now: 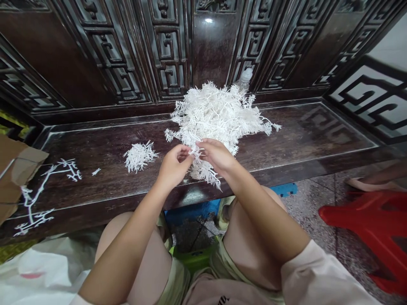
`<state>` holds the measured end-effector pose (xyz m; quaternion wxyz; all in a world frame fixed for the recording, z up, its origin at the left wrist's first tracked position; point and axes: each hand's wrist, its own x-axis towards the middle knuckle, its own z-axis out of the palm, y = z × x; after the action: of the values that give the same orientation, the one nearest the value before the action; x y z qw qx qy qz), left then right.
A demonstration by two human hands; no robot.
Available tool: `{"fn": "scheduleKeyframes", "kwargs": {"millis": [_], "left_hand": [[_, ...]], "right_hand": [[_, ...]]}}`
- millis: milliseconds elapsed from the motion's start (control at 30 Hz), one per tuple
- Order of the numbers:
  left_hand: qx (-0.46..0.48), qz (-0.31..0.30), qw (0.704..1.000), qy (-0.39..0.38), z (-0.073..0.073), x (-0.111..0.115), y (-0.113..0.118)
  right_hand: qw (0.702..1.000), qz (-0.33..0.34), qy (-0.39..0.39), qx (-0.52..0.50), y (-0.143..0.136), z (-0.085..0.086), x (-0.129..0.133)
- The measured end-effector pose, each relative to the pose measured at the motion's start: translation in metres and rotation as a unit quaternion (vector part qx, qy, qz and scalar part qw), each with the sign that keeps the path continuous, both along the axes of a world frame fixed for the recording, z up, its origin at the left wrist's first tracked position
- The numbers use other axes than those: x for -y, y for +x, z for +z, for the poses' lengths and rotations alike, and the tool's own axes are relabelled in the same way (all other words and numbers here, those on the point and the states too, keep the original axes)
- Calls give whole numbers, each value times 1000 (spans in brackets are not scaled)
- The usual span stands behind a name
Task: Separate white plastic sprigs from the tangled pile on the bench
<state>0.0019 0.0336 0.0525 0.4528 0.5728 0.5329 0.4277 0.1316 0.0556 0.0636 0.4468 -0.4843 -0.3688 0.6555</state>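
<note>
Both of my hands meet at the front of a large heap of white plastic branches (216, 112) on the dark wooden bench. My left hand (176, 164) is closed, thumb and fingers pinching a white plastic sprig (195, 148). From the other side my right hand (218, 156) pinches the same sprig with its fingertips. More frilly white pieces (205, 171) hang below my hands at the bench's front edge. To the left lies a small pile of white needle-like sprigs (140, 156). The exact grip points are partly hidden by my fingers.
A clear bottle with a white cap (245, 78) stands behind the heap against the carved backrest (214, 46). At far left, a bare white branch (43, 188) lies by a cardboard box (17, 173). A red plastic stool (369, 220) stands at right on the floor.
</note>
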Motion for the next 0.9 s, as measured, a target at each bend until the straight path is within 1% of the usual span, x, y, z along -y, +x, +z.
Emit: {"fn": "scheduleKeyframes", "kwargs": {"millis": [100,200,300,400,467,533,700,767,900], "left_hand": [[61,3,998,-34,4,-2,-4],[128,4,989,-78,7,-3,-8],[212,-40,966,-145,7,-3,-10],[273,-81,939,-193,8,-3,-9],[289,-91,929,-212,9,-2,-9],[294,-93,926,-219,9,-1,-8],[298,-86,927,-209,9,-3,-14],[299,-80,928,-205,11,-4,-17],[287,-48,939,-184,14,-5,-21]], "right_hand": [[1000,-14,-13,-2,2,1,0],[999,-13,15,43,5,4,0],[995,20,58,82,7,7,2],[993,44,77,85,7,8,2],[993,40,77,84,6,7,1],[993,48,80,77,6,6,0],[985,132,100,38,10,11,1],[980,153,116,57,12,15,3],[970,166,142,108,14,20,6]]}}
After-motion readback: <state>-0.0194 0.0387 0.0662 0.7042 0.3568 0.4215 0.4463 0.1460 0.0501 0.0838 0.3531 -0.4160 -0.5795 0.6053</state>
